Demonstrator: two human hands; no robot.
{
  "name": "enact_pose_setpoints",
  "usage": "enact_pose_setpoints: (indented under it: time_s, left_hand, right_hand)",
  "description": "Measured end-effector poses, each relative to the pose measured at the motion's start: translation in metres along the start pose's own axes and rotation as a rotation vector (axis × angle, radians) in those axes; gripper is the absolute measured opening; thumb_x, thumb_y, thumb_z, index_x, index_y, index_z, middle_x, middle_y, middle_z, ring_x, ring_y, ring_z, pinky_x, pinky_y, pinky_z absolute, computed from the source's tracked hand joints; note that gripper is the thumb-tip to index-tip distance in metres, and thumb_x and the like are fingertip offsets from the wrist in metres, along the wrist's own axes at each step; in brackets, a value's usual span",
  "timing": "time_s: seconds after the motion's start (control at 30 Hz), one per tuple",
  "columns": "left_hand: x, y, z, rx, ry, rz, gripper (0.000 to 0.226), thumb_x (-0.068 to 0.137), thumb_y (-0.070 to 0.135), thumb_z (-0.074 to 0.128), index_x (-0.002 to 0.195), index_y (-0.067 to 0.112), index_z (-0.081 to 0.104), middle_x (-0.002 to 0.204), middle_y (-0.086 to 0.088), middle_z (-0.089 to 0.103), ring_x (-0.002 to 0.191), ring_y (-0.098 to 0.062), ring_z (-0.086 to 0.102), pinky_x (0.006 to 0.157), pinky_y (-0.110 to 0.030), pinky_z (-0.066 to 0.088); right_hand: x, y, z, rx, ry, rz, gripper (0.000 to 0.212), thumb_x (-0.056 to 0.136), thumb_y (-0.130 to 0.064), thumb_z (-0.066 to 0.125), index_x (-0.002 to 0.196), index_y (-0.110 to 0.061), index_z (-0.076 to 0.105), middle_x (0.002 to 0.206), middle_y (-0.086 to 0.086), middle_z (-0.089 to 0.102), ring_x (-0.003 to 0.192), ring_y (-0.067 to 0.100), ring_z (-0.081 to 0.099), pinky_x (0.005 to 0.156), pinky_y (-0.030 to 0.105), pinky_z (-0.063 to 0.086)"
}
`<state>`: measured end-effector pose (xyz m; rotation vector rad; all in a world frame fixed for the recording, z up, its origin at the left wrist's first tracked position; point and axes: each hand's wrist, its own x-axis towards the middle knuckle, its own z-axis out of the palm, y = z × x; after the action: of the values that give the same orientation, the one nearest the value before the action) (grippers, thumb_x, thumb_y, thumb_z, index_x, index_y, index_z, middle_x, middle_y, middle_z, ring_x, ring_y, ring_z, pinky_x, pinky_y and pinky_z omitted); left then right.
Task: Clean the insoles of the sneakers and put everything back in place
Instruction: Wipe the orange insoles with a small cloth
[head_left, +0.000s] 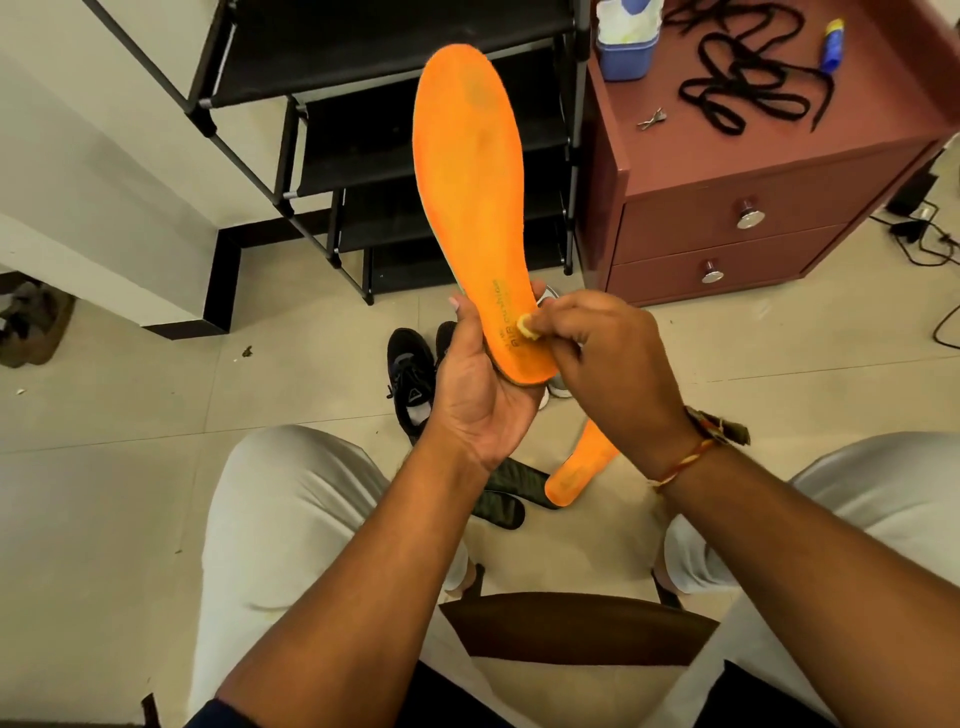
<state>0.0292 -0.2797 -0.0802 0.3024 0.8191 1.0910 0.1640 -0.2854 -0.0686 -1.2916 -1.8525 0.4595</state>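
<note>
My left hand (480, 384) grips the heel end of a long orange insole (470, 182), which stands upright in front of me. My right hand (608, 353) pinches a small yellowish wad (525, 326) and presses it against the insole's heel, near the printed lettering. A second orange insole (576, 470) lies on the floor below my right wrist. Two dark insoles (506, 493) lie beside it, partly hidden by my left forearm. A black sneaker (410, 379) stands on the tiles left of my left hand. A light sneaker (555, 387) shows only partly behind my hands.
A black shoe rack (363, 156) stands straight ahead. To its right is a reddish-brown drawer cabinet (727, 228) bearing black laces (743, 83), a blue tub (626, 49), a blue and yellow tube (832, 44) and a small clip (652, 120). Cables (924, 244) trail at far right. I sit on a brown stool (571, 629).
</note>
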Motion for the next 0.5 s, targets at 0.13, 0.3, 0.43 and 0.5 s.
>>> enact_pose_setpoints:
  time_s: [0.13, 0.3, 0.43, 0.5]
  left_hand:
    - [0.000, 0.002, 0.003, -0.028, -0.008, -0.011, 0.076, 0.101, 0.064, 0.028, 0.138, 0.002, 0.051, 0.130, -0.017, 0.054, 0.123, -0.025, 0.053, 0.111, -0.038, 0.043]
    - [-0.002, 0.005, 0.003, -0.005, 0.005, -0.004, 0.075, 0.100, 0.066, 0.026, 0.131, 0.007, 0.060, 0.118, -0.013, 0.063, 0.113, -0.022, 0.060, 0.107, -0.037, 0.045]
    - [-0.002, 0.004, 0.004, -0.009, 0.013, 0.028, 0.073, 0.104, 0.058, 0.024, 0.111, 0.006, 0.074, 0.111, -0.011, 0.073, 0.106, -0.020, 0.068, 0.102, -0.033, 0.050]
    - [-0.002, 0.004, 0.004, 0.007, 0.013, 0.029, 0.072, 0.103, 0.060, 0.024, 0.113, 0.006, 0.072, 0.110, -0.010, 0.073, 0.106, -0.020, 0.067, 0.103, -0.033, 0.050]
  right_hand:
    - [-0.004, -0.006, -0.001, 0.000, -0.020, -0.011, 0.015, 0.089, -0.009, 0.067, 0.098, -0.011, 0.078, 0.100, 0.004, 0.074, 0.093, 0.023, 0.069, 0.083, 0.042, 0.058]
    - [-0.003, -0.013, -0.001, 0.024, -0.099, -0.096, 0.018, 0.086, -0.008, 0.065, 0.097, -0.013, 0.078, 0.098, 0.002, 0.075, 0.091, 0.022, 0.069, 0.082, 0.039, 0.057]
    - [0.006, 0.009, -0.009, -0.053, -0.020, -0.014, 0.013, 0.091, -0.010, 0.067, 0.096, -0.008, 0.078, 0.095, 0.007, 0.075, 0.088, 0.024, 0.069, 0.079, 0.044, 0.058]
    - [0.003, 0.005, -0.008, -0.056, -0.029, -0.036, 0.014, 0.091, -0.010, 0.065, 0.096, -0.010, 0.078, 0.096, 0.005, 0.075, 0.089, 0.023, 0.069, 0.081, 0.042, 0.057]
